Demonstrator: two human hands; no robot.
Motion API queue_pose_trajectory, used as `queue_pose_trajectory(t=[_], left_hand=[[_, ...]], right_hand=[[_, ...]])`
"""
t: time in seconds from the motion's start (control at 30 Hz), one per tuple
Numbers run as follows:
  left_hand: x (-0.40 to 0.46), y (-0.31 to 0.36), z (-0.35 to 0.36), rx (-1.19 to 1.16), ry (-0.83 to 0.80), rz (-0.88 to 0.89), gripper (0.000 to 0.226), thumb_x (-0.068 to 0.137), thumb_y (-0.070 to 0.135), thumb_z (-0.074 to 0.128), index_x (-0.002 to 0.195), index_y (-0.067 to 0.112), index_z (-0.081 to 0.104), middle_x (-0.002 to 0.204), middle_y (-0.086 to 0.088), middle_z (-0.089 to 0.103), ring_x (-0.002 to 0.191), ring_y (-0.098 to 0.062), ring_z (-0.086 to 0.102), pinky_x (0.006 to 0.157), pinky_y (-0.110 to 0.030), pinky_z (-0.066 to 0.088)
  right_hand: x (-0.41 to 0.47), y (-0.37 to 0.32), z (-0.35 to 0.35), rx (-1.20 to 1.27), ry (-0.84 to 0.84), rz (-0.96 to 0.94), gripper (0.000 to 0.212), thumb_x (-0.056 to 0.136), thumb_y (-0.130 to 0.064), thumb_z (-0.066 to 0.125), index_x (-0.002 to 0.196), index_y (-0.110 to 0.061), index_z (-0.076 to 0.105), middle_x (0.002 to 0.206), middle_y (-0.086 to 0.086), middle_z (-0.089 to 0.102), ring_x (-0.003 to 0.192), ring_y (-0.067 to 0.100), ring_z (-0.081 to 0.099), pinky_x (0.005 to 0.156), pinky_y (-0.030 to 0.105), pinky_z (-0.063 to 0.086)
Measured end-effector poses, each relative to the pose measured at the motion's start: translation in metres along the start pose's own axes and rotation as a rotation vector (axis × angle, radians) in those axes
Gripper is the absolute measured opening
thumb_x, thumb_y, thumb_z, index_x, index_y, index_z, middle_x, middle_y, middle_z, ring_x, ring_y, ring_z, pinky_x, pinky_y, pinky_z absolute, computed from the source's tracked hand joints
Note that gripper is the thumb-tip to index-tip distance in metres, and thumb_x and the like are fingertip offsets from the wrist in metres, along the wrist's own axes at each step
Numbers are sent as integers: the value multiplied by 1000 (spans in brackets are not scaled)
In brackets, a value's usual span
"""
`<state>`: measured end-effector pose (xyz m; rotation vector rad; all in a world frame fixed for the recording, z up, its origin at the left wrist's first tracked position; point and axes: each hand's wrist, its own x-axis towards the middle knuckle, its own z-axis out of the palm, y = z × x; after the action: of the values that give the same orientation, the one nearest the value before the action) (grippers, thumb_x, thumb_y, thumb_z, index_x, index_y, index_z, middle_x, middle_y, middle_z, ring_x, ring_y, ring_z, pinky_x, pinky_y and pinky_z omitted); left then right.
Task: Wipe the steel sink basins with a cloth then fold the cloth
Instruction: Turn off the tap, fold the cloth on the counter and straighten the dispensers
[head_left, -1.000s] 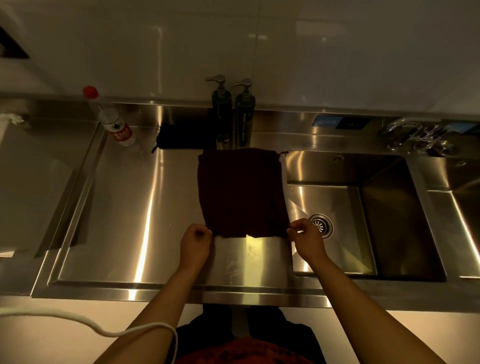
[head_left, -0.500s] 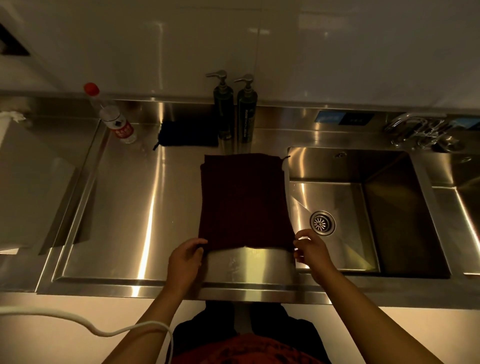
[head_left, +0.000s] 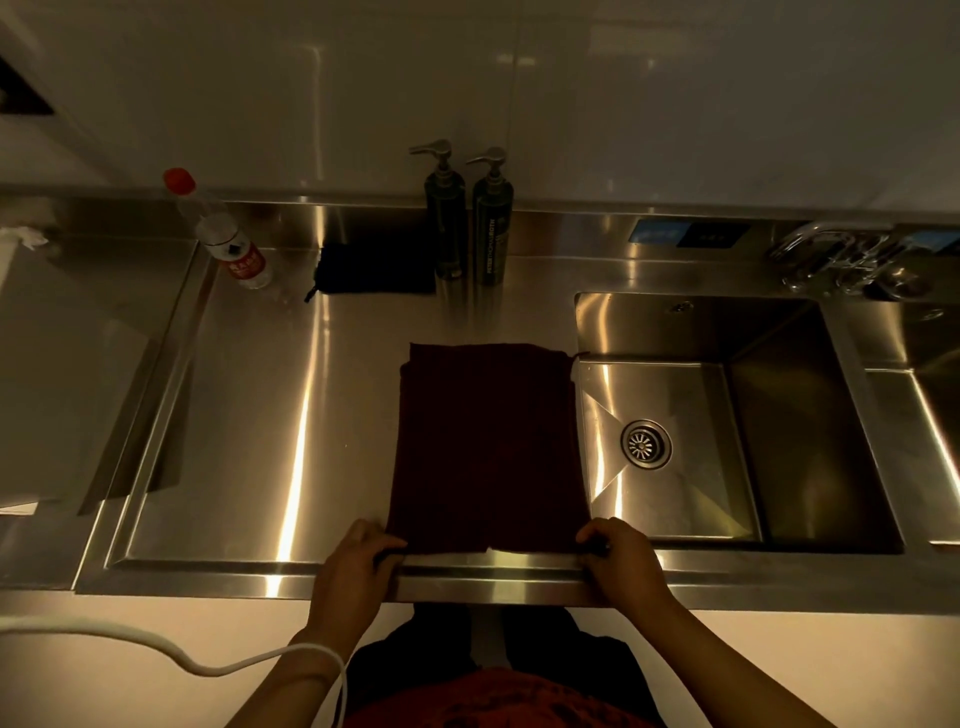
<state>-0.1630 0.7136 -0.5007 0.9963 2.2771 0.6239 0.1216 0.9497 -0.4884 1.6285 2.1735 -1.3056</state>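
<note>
A dark maroon cloth (head_left: 485, 447) lies flat on the steel drainboard (head_left: 270, 426), folded into a tall rectangle just left of the sink basin (head_left: 675, 457). My left hand (head_left: 358, 566) pinches the cloth's near left corner. My right hand (head_left: 618, 558) pinches its near right corner. Both corners sit at the counter's raised front lip. A second basin (head_left: 935, 447) shows at the far right edge.
Two dark pump bottles (head_left: 470, 223) stand at the back wall. A clear bottle with a red cap (head_left: 228, 244) and a folded black cloth (head_left: 374, 270) lie behind the drainboard. The faucet (head_left: 841, 260) is at the back right. A white cable (head_left: 156, 649) loops near my left arm.
Both hands have drawn the cloth's near edge toward me, from mid-drainboard to the front lip. The whole cloth has slid nearer, away from the pump bottles.
</note>
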Motion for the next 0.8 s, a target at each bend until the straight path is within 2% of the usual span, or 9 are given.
queue_pose_trajectory(t=[0.13,0.23,0.33,0.43,0.57,0.63,0.73,0.8], left_hand=[[5,0,-5,-16,-21,39,25,86,10,82,100,30,79,116,27,50,105,3,57,88,-4,41],[15,9,-10,-22,-93,20,12,86,26,83,93,35,78,120,21,53,111,2,51,94,-12,38],[30,19,-14,-175,1,-115,12,89,28,81,87,37,73,105,19,65,97,0,62,82,-15,46],[44,27,-16,-296,29,-299,17,91,29,79,105,27,69,93,11,71,86,-6,68,75,-23,53],[48,27,-8,-193,-9,-340,32,90,22,80,118,23,64,85,12,69,79,-2,64,66,-15,45],[45,25,-4,-163,7,-366,32,90,19,79,119,21,64,85,12,69,79,-4,65,68,-18,47],[38,26,-4,-80,13,-382,23,93,26,76,113,25,65,94,7,71,87,-15,68,76,-29,52],[33,29,-4,-28,25,-335,15,93,31,76,103,30,65,87,11,68,80,-11,65,67,-25,48]], right_hand=[[8,-2,-6,-90,6,-71,26,83,-15,82,83,-36,66,103,-22,47,90,0,55,70,5,41],[16,-4,-13,-134,-72,-113,23,78,-22,85,84,-35,67,106,-22,47,92,1,53,72,5,40],[24,-12,-20,-28,-18,-77,21,82,-28,81,94,-34,65,104,-17,57,87,6,60,70,13,44],[30,-18,-21,57,-11,25,22,88,-25,78,102,-27,62,95,-7,65,84,8,63,67,19,46],[28,-18,-11,80,10,102,24,88,-19,79,103,-26,61,86,-4,66,78,10,64,65,19,47],[25,-16,-7,125,53,141,24,87,-15,78,104,-23,64,89,-3,67,80,11,65,68,21,49],[23,-15,-4,183,89,188,21,87,-12,77,104,-20,67,92,-5,68,83,10,65,67,19,48],[21,-15,-4,213,83,179,18,86,-13,77,99,-22,68,87,-8,69,82,8,65,66,17,46]])
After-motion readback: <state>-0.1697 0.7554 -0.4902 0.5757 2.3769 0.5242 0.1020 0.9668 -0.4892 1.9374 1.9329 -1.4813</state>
